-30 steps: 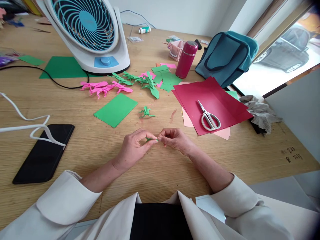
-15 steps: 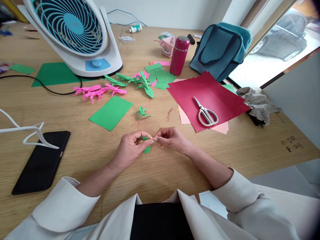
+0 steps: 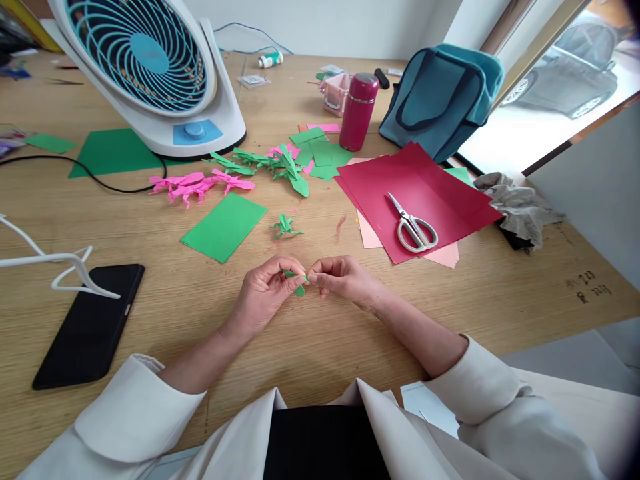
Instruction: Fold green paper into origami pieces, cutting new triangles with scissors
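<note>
Between my two hands is a small piece of folded green paper (image 3: 299,291), mostly covered by my fingers. My left hand (image 3: 267,290) pinches it between thumb and forefinger. The fingertips of my right hand (image 3: 345,280) meet it from the other side, closed on its edge. Just beyond my hands stands a small green origami figure (image 3: 285,227) with thin legs. A green paper sheet (image 3: 225,227) lies to its left. Farther back are several folded pink figures (image 3: 193,185) and several folded green figures (image 3: 287,170).
White-handled scissors (image 3: 414,227) rest on red paper sheets (image 3: 450,200) at the right. A fan (image 3: 150,60) stands back left, with a black phone (image 3: 90,327) nearer me. A red thermos (image 3: 359,111) and a blue bag (image 3: 440,100) stand behind.
Less of the green paper shows below my left fingers now, its lower end tilted slightly. Both hands keep their pinch in nearly the same place. The whole view has shifted slightly.
</note>
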Available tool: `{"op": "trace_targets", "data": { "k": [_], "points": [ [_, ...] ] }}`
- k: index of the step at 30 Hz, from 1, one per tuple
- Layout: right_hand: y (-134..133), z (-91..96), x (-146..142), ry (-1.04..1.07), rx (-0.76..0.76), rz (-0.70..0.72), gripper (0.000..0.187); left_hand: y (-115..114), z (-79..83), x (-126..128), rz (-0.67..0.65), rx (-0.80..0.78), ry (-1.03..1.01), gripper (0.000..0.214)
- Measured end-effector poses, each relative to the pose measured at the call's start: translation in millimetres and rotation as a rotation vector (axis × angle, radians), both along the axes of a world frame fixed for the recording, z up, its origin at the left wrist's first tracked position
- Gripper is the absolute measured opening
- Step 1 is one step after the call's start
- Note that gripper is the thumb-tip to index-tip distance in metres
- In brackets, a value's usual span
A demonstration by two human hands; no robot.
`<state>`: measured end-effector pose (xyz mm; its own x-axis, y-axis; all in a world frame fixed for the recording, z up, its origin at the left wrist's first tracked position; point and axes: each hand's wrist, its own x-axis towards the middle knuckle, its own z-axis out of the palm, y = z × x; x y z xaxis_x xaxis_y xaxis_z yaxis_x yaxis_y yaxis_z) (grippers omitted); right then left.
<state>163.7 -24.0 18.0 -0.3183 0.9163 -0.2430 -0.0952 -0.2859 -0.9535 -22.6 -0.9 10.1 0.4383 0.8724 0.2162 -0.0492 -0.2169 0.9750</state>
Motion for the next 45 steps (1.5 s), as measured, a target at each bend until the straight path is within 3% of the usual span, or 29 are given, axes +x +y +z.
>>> {"op": "trace_targets", "data": {
  "k": [21, 45],
  "points": [
    [0, 1.0, -2, 0.014, -0.079, -0.047, 0.032, 0, 0.0, -2, 0.035, 0.092, 0.078, 0.003],
    [-3, 8.2, -5, -0.052, -0.078, -0.099, 0.038, -2, 2.2, -4, 0.169, 0.577, 0.312, 0.005]
  ]
}}
